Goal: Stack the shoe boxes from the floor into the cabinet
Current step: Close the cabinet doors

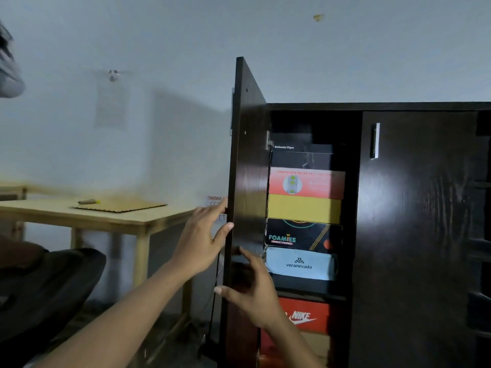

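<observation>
Head view puts both your hands at the open door [249, 168] of the cabinet [414, 235]. Your left hand [202, 240] appears to hold the door's free edge, with the fingers nearly straight behind the outer face and the thumb on the edge. Your right hand [255, 293] hovers before the inner face, fingers spread and loosely curved, holding nothing. Whether its tips touch the wood cannot be told.

The shoe boxes [304, 208] sit inside. Five are piled on the upper shelf against its left side, and a red box [308, 314] lies on another box below. No box shows on the floor here, so the stacking looks done or nearly so. The step in hand is most likely swinging the door.

If you are closing it, first check that no box end juts past the shelf's front edge. Draw your right hand out of the gap and well away from the hinge side. Let your left hand guide the door round slowly, since a slam could jolt the pile. The desk [106, 221] stands to the left, so mind your elbow near its corner.
</observation>
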